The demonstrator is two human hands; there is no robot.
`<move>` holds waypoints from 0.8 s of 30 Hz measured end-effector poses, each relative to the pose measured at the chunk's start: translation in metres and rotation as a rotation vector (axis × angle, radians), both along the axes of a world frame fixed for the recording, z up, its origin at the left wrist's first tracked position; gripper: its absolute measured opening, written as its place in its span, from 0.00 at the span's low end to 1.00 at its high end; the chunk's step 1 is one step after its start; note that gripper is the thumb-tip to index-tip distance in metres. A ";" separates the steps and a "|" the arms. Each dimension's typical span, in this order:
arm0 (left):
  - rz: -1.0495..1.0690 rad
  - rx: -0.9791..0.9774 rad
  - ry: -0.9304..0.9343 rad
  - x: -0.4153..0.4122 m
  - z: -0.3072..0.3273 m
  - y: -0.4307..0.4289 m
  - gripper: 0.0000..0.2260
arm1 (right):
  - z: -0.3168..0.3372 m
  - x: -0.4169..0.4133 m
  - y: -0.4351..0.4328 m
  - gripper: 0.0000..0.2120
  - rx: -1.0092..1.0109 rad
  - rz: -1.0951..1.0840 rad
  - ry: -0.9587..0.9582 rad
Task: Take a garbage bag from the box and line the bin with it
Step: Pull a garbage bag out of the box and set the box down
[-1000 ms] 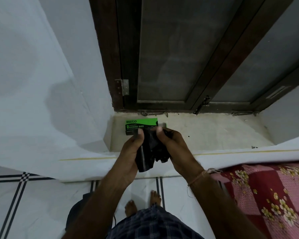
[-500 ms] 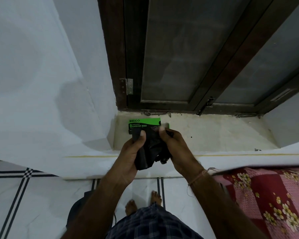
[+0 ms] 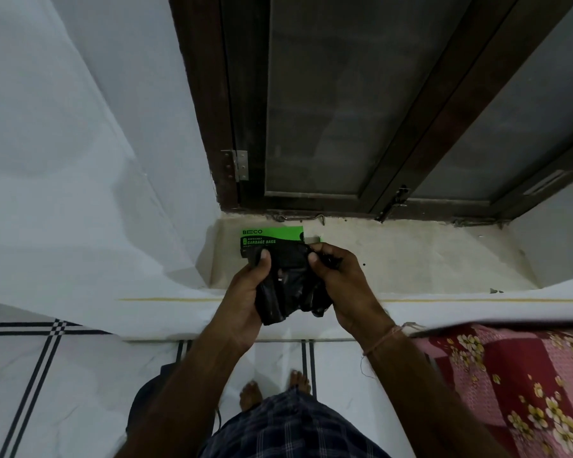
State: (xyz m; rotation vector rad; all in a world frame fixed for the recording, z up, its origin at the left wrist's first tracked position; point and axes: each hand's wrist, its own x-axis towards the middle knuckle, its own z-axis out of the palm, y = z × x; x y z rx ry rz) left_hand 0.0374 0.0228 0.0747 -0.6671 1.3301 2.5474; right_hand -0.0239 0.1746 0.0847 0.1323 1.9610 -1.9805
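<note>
Both hands have spread slightly: left hand (image 3: 245,292) and right hand (image 3: 341,285) pinch the crumpled black garbage bag (image 3: 290,285), thumbs on top, above the green box (image 3: 268,236).

Both forearms reach up from the lower frame to its centre. The left hand (image 3: 245,294) and right hand (image 3: 343,285) face each other, thumbs up. Their fingers (image 3: 315,251) are pinched closed.

This is a room in a home, most likely a bedroom, as shown by the dark wooden window frame (image 3: 411,133) above a stone sill (image 3: 411,256), the white tiled floor (image 3: 47,391) with black stripes, and the red and pink floral bedspread (image 3: 516,385) at the right.
</note>
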 end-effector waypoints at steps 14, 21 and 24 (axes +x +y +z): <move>0.178 -0.013 -0.041 -0.024 0.010 0.039 0.23 | 0.011 -0.023 0.025 0.05 -0.246 0.119 -0.051; 0.230 0.062 0.007 -0.027 0.000 0.058 0.26 | 0.006 -0.024 0.028 0.07 -0.364 0.121 -0.086; 0.294 0.128 0.053 -0.026 0.002 0.064 0.38 | 0.000 -0.019 0.024 0.06 -0.414 0.131 -0.100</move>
